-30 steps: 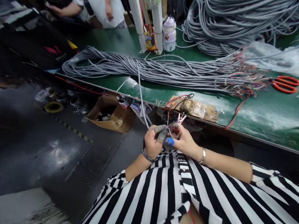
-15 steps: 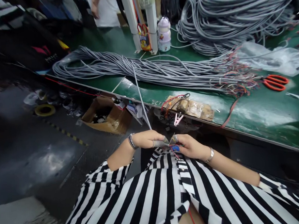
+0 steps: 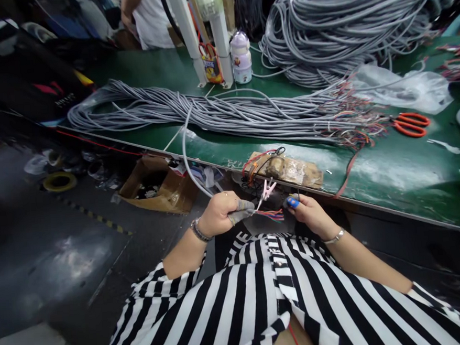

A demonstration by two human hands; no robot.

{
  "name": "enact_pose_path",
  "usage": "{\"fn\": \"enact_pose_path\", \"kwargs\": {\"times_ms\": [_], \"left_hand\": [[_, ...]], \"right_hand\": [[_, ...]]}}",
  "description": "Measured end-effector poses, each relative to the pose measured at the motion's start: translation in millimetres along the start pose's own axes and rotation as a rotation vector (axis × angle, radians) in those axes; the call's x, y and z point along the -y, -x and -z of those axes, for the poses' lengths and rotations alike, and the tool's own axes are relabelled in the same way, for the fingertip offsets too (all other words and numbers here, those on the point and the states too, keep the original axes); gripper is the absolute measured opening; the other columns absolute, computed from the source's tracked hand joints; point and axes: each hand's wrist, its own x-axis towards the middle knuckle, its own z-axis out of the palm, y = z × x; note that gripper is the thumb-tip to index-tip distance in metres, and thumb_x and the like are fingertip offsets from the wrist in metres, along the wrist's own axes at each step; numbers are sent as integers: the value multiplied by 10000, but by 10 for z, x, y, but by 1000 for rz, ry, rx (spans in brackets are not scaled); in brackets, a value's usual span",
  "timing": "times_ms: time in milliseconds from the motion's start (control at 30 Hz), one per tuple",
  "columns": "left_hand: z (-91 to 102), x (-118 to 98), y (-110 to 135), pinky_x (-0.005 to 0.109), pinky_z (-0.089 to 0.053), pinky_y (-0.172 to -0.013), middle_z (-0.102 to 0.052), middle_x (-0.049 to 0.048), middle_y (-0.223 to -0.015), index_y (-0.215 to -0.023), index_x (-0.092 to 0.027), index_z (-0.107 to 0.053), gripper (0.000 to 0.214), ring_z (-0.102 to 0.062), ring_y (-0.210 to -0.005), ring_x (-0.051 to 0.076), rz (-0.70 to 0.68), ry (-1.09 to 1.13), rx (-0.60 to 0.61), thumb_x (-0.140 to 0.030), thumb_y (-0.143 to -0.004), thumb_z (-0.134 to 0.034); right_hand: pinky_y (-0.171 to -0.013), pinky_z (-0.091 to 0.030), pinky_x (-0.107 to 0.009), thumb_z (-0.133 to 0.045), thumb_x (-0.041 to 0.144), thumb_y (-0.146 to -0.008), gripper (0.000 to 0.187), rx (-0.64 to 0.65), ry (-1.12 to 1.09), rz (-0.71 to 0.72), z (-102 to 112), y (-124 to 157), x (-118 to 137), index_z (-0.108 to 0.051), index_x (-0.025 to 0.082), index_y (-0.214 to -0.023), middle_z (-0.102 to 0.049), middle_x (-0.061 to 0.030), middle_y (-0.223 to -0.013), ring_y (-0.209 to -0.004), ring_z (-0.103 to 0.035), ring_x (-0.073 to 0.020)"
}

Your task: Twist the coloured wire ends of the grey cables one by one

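My left hand (image 3: 223, 213), its thumb and finger wrapped in grey tape, is closed on the end of a grey cable (image 3: 188, 157). Several thin coloured wires (image 3: 271, 215) fan out from that end toward the right. Just past the wire tips is my right hand (image 3: 310, 214), pinched closed and apart from them, with a blue covering on one digit. Whatever lies in its pinch is too small to make out. Between and beyond the hands a pink clip (image 3: 268, 190) hangs at the table edge. The held cable runs back up to a long grey cable bundle (image 3: 210, 113).
On the green table (image 3: 396, 182) lie orange-handled scissors (image 3: 411, 124), a taped block (image 3: 293, 169) at the edge, a plastic bag (image 3: 413, 91) and a large cable coil (image 3: 345, 22). A bottle (image 3: 241, 58) stands by a post. A cardboard box (image 3: 158, 185) sits below; a person (image 3: 152, 17) stands behind.
My hands, together before, are now apart: the right has moved right, off the wires. The coloured wires now lie spread and visible, and the held cable bows more to the left.
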Motion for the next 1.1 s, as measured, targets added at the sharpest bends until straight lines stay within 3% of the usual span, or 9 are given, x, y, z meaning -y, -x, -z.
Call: {"fn": "enact_pose_path", "kwargs": {"times_ms": [133, 233, 467, 667, 967, 1100], "left_hand": [[-244, 8, 40, 289, -504, -670, -731, 42, -755, -998, -199, -719, 172, -639, -668, 142, -54, -258, -277, -254, -843, -665], [-437, 32, 62, 296, -508, -685, -736, 45, -780, -1009, -184, -712, 185, -647, -698, 152, -28, -351, -353, -208, -830, -668], [-642, 79, 108, 290, -517, -687, -733, 44, -757, -969, -181, -724, 157, -642, -692, 157, 102, -405, -335, -255, -855, -645], [-694, 71, 122, 289, -509, -653, -731, 50, -741, -952, -174, -730, 164, -637, -677, 162, 152, -386, -330, -273, -862, -634], [-753, 120, 149, 316, -520, -666, -729, 78, -752, -944, -170, -737, 209, -643, -686, 177, 195, -348, -282, -316, -883, -600], [-750, 112, 134, 309, -518, -657, -729, 75, -751, -942, -169, -736, 211, -637, -684, 175, 187, -345, -300, -322, -880, -605]], "right_hand": [[-363, -136, -201, -612, 690, -747, 523, 27, -56, -65, -112, -100, -10, -581, 171, -804, -516, 35, -577, -379, -196, -30], [-376, -238, -217, -588, 724, -741, 558, 16, -75, -14, -223, -198, 46, -574, 167, -723, -494, 32, -533, -395, -275, -53], [-406, -181, -203, -635, 709, -720, 562, 158, -210, -34, -394, -390, 161, -604, 149, -752, -431, 44, -505, -459, -285, -71], [-407, -224, -196, -699, 702, -660, 559, 134, -358, -76, -472, -460, 129, -580, 158, -713, -510, 21, -570, -474, -348, -67], [-400, -202, -221, -740, 697, -605, 562, 41, -364, 43, -550, -490, 133, -543, 170, -615, -365, 74, -448, -421, -253, -54], [-398, -208, -210, -742, 687, -614, 556, 54, -368, 49, -547, -482, 136, -567, 160, -645, -410, 61, -469, -426, -298, -54]]}}
